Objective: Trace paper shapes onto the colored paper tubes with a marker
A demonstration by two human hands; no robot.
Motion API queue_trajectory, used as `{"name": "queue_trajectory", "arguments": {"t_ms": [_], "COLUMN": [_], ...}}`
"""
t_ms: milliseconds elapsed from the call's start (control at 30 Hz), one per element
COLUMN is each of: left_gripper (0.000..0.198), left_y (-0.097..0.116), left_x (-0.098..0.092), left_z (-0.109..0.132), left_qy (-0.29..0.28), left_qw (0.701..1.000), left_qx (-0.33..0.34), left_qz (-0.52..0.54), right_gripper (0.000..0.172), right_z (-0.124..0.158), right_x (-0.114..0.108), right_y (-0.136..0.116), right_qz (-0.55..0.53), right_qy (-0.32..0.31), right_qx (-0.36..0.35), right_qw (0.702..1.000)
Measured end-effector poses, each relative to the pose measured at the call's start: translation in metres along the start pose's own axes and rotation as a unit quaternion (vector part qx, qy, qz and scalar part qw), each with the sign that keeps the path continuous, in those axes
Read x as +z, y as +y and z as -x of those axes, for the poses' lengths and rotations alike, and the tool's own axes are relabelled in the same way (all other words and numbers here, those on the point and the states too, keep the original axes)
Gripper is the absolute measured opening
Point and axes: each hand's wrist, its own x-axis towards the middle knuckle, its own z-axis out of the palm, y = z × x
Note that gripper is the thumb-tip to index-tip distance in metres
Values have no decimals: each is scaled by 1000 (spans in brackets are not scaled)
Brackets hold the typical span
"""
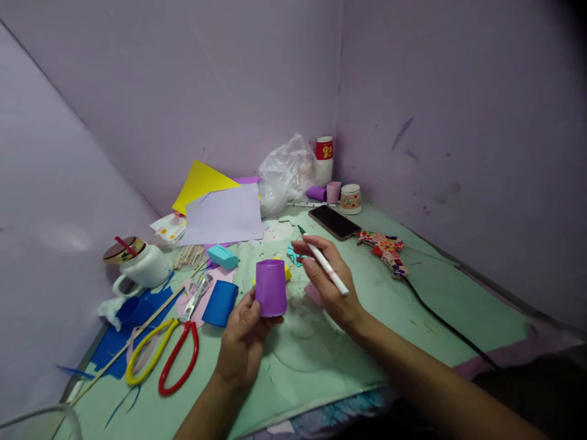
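My left hand (247, 333) is closed on a small purple paper cup (271, 289), raised above the table at the middle of the view. Its thumb lies along the cup's left side and the other fingers pass underneath. To the right, my right hand (332, 278) holds a white marker (326, 266) with a dark green tip pointing up and left. The marker's tip is apart from the cup. Beside my left hand a curved blue foam or paper piece (221, 304) rests on the table. A bit of yellow (288, 272) shows behind the cup.
Scissors (178, 342) with red and yellow handles lie at left, near a white lidded mug (145, 266). Further back are paper sheets (224, 214), a plastic bag (288, 171), paper cups (323, 162) and a phone (334, 221). A fabric-covered glue gun (385, 247) trails a black cord at right.
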Motion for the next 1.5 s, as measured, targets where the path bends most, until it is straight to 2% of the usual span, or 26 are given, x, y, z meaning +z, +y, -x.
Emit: {"name": "queue_trajectory", "arguments": {"t_ms": [133,267,400,567,700,767,833,900,967,1100,1167,1233,1300,1367,1500], "left_gripper": [32,29,29,44,33,30,26,24,23,20,22,24,23,22,20], "left_y": [8,7,0,-3,19,34,46,52,54,55,59,63,65,64,57], "left_x": [2,1,1,0,-7,-12,-17,-20,-22,-24,-25,-26,-26,-24,-21], "left_z": [1,2,6,7,3,0,-2,-3,-4,-2,0,1,3,3,0], "left_qy": [-76,-94,-53,-43,47,100,141,155,157,189,210,216,213,214,202], "left_qw": [985,978,994,998,996,988,978,975,974,963,954,950,950,953,963], "left_qx": [-95,-140,-70,-33,24,72,96,98,100,143,165,174,168,152,113], "left_qz": [124,125,71,31,66,92,119,129,130,130,135,145,152,153,140], "right_gripper": [54,62,63,52,37,33,33,34,33,22,15,18,29,33,25], "right_z": [0,3,4,8,1,-10,-26,-43,-59,-84,-95,-107,-117,-124,-129], "right_x": [3,3,4,7,2,-1,1,7,14,15,3,-15,-33,-45,-43], "right_y": [3,9,8,7,4,-1,-6,-10,-10,-8,-9,-13,-16,-16,-6], "right_qz": [-77,-75,-47,51,96,165,281,407,497,549,564,580,602,625,657], "right_qy": [-118,-170,-160,-162,-123,-116,-158,-232,-257,-243,-234,-213,-198,-206,-248], "right_qx": [118,163,160,93,39,17,6,6,30,61,62,58,58,61,24], "right_qw": [983,969,973,981,987,979,947,883,828,797,789,784,772,751,712]}}
